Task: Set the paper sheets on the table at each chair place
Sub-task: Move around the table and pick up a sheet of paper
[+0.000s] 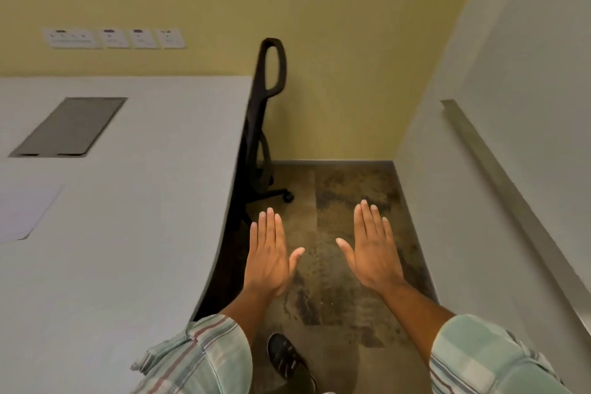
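We see a paper sheet [27, 211] on the surface [134, 201], cut off at the left edge. Left hand [270, 257] and right hand [372, 249] spread flat, empty, over the floor [335, 297], well right of it.

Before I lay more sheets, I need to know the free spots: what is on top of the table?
On the table lie a white paper sheet at the left edge and a closed grey flap set into the top. What lies beyond the frame's left edge cannot be seen.

Both hands flat and empty above the carpet.
Left hand [270, 254] and right hand [372, 249] hover beside the table [134, 201]; a paper sheet [24, 211] lies there.
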Motion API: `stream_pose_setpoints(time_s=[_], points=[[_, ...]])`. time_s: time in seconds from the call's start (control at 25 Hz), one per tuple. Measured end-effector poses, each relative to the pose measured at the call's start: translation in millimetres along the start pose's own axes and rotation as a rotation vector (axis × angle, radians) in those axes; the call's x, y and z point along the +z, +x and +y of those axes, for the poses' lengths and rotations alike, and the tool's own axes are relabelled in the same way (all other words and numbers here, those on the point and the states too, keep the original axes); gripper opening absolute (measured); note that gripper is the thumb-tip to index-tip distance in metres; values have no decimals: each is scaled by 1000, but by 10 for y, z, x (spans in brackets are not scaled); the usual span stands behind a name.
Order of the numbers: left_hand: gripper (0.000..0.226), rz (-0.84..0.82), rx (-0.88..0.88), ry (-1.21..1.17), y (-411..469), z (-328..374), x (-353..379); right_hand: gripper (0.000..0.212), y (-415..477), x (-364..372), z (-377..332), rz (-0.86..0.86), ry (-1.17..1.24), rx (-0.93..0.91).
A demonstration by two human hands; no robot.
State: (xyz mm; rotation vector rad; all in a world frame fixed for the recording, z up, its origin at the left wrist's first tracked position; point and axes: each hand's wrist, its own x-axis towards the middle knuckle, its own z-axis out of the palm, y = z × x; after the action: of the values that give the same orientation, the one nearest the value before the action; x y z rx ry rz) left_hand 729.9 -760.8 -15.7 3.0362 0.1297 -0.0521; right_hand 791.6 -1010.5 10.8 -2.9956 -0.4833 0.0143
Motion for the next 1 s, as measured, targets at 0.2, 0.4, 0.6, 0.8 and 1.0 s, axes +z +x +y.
stream_pose_setpoints(time_s=[0.2,0.4,0.6,0.8,1.0], points=[[93,-24,-210,-12,492,-772,-87,87,1139,134,-742,-47,28,-208],[92,19,-420,-27,692,-1454,-152,87,1999,275,-1558,-94,53,-458],[93,-2,-674,13,787,-2103,-170,90,2800,470,-2399,-132,34,-714],[92,22,-954,19,822,-2557,-208,89,3527,667,-3190,-226,72,-936],[91,64,-1137,-15,880,-2818,-320,88,3958,736,-3855,-309,87,-1117]])
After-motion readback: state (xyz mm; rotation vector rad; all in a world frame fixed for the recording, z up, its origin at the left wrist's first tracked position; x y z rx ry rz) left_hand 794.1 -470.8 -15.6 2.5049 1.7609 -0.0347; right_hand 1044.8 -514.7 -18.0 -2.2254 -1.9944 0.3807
